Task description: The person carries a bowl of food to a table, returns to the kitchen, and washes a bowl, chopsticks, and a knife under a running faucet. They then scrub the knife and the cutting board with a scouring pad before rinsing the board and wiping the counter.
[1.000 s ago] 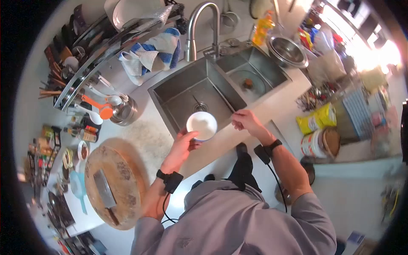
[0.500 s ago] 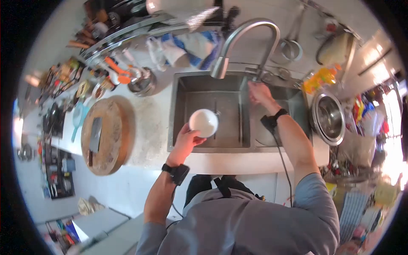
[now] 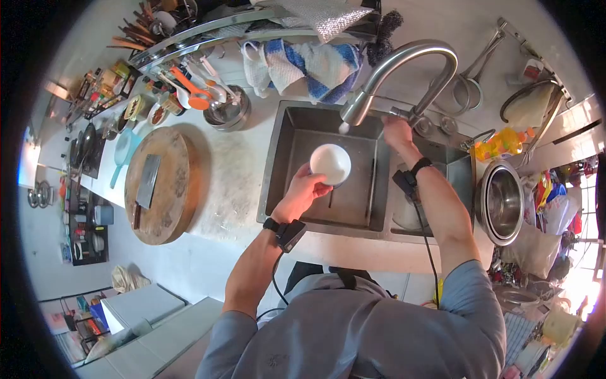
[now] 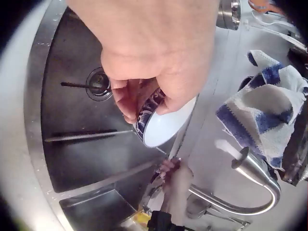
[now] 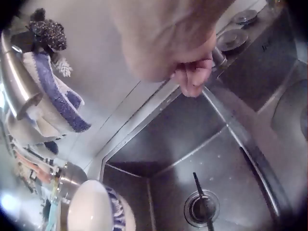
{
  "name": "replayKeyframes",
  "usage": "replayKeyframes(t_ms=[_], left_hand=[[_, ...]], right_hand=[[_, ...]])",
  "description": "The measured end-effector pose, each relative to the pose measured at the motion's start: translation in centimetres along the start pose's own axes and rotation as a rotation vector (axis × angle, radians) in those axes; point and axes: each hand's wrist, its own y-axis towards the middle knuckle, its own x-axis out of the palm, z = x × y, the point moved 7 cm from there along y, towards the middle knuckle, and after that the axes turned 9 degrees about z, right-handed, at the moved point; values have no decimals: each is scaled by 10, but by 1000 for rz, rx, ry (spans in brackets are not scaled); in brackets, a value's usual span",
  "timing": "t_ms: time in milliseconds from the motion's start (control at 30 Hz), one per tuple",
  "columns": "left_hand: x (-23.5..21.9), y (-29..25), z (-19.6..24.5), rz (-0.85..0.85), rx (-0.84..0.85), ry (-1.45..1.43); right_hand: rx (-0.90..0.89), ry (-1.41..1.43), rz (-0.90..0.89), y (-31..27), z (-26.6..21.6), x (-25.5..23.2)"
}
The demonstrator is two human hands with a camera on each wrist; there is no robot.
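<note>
Head view: your left hand (image 3: 301, 193) pinches the round white, blue-patterned bowl (image 3: 330, 164) over the steel sink (image 3: 350, 205), likely rim-held to keep its mouth clear; your right hand (image 3: 399, 132), at the curved metal faucet (image 3: 358, 108), has an unclear grip.

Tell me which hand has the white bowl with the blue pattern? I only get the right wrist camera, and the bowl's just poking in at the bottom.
Observer: The left hand holds the white bowl, its thumb over the rim.
Operator: Ooh, okay. What's on the counter far to the left, where I can't see?
Observer: A cleaver, lying on a round wooden chopping board.
Operator: Yikes, sharp! And what's just past the sink on the right side?
Observer: A stainless steel bowl sits there, right beside the sink.
</note>
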Motion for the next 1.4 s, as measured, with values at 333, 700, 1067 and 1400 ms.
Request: replayKeyframes(t_ms=[333, 700, 1067, 1400], left_hand=[[-1, 50, -11, 33, -33, -23], [13, 46, 0, 89, 129, 47], [10, 59, -9, 150, 37, 29], [52, 73, 53, -14, 1017, 1529]], right_hand=[[404, 850, -485, -91, -92, -7], [151, 478, -325, -107, -121, 43], [746, 1068, -497, -150, -129, 37], [455, 775, -651, -157, -121, 32]])
